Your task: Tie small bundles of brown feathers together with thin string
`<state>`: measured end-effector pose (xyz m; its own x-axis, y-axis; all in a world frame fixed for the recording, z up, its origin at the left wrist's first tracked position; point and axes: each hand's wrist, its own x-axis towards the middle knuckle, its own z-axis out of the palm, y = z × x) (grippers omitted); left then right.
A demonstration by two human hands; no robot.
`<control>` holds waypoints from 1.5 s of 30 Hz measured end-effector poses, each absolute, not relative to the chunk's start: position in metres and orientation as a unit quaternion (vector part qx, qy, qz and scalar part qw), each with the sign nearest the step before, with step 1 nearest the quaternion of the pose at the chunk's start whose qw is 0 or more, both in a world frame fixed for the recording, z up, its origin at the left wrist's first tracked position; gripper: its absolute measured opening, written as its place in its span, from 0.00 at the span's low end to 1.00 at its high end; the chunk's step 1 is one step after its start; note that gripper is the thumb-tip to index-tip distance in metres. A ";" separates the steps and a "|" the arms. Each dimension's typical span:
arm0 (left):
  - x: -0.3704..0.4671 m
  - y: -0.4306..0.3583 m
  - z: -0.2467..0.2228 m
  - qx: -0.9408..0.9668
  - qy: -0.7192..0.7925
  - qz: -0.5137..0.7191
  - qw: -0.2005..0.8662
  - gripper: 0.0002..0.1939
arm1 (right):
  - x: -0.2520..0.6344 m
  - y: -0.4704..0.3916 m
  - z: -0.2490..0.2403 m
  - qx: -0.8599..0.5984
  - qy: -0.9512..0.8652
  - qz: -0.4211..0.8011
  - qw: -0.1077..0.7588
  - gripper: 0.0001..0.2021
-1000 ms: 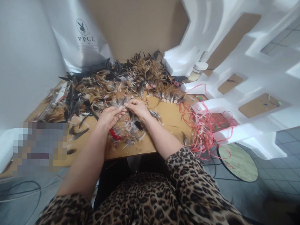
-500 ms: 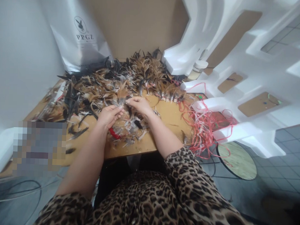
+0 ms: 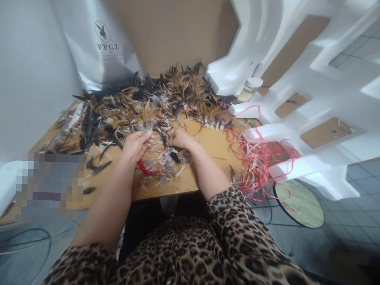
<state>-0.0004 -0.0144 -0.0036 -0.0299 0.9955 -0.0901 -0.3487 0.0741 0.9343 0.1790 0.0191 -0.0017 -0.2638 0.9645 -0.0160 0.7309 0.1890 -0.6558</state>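
Note:
Between the thumb and fingers of my left hand (image 3: pixel 137 145) is a brown feather (image 3: pixel 149 116), its tip pointing away from me and its pale fluffy base at my fingertips. My right hand (image 3: pixel 179 139) is a short way to the right, fingers pinched together over the feather scraps. Whatever it holds, if anything, is too small to make out. Beyond both hands lies a large heap of brown and black feathers (image 3: pixel 116 111). Below them, pale fluff and trimmings (image 3: pixel 164 164) lie near the table edge, and a red strip (image 3: pixel 144 168) lies beside my left wrist.
Tied feather bunches (image 3: pixel 217 118) lie in a row at the right of the wooden table (image 3: pixel 219 154). Tangled pink strings (image 3: pixel 257 170) hang over its right edge. A lidded jar (image 3: pixel 250 89) stands by white foam packaging (image 3: pixel 328 105). A silver bag (image 3: pixel 108 60) stands at the back left.
My right hand has moved away from the feather, slightly right and toward me. My left hand keeps its hold on the feather and has shifted slightly left.

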 end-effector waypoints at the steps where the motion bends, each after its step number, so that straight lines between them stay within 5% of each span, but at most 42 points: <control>1: -0.001 -0.014 -0.004 0.372 0.434 0.569 0.590 0.09 | 0.177 0.019 -0.002 -0.571 -0.743 0.282 0.205 0.10; 6: -0.001 -0.014 -0.004 0.362 0.431 0.572 0.597 0.08 | 0.181 0.018 0.004 -0.531 -0.724 0.366 0.245 0.04; 13: -0.003 -0.014 -0.001 0.323 0.416 0.563 0.637 0.04 | 0.194 0.017 0.023 -0.448 -0.563 0.539 0.438 0.12; 18: -0.001 -0.015 -0.002 0.318 0.378 0.518 0.698 0.02 | 0.179 0.012 0.022 -0.411 -0.577 0.514 0.484 0.13; 29: -0.002 -0.015 -0.006 0.320 0.362 0.490 0.726 0.00 | 0.154 0.012 0.002 -0.422 -0.627 0.438 0.487 0.11; 39: -0.004 -0.018 0.001 0.291 0.319 0.493 0.755 0.05 | 0.156 0.007 0.008 -0.331 -0.503 0.678 0.422 0.17; 45: -0.004 -0.015 -0.002 0.305 0.346 0.487 0.741 0.02 | 0.153 0.005 0.008 -0.341 -0.528 0.631 0.454 0.14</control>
<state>-0.0042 -0.0154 -0.0020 0.2853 0.9338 -0.2157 -0.5113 0.3387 0.7898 0.1534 0.0049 0.0075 -0.3539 0.9340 0.0495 -0.2124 -0.0287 -0.9768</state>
